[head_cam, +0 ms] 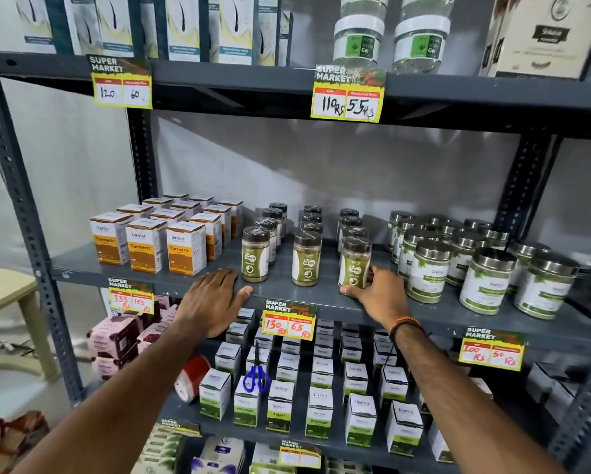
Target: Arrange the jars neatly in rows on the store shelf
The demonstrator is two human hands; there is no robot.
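A grey steel rack [24, 206] with slotted uprights fills the view. Behind it hangs a pale grey wall [321, 165], creased, perhaps a sheet rather than plaster. Left of the rack, the corner of a beige table [3, 295] juts in, one leg showing above a light floor [31, 398]. The light is even and soft, with faint shadows on the wall behind the rack.

Right hand [378, 293] grips front jar [354, 262]; left hand [213, 295] rests flat on shelf [287, 291].
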